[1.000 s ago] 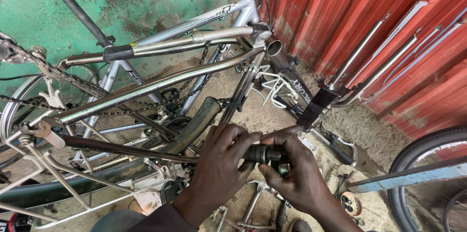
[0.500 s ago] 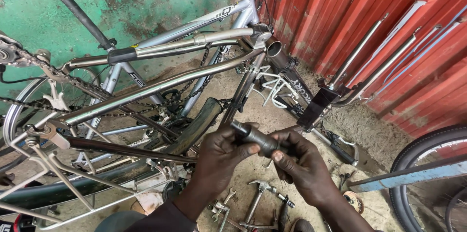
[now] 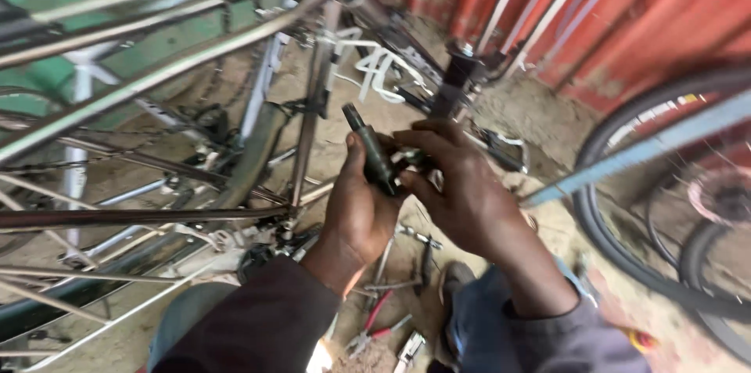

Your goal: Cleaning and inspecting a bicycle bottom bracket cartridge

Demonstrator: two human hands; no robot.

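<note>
No packages, labels, signs or screens show among the bicycle frames; nothing printed stands anywhere.

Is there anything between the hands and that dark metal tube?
Nothing visible. The left hand already grips the dark tube, and the right hand touches its lower end. The bike frames sit behind and to the left.

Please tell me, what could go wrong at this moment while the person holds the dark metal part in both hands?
1. The dark cylindrical part is held in the left hand while the right hand works its lower end; a slip could drop it onto the sandy ground, and grit might get in.
2. Loose tools, including red-handled pliers, lie below the hands; a small piece falling there may be hard to find.
</note>
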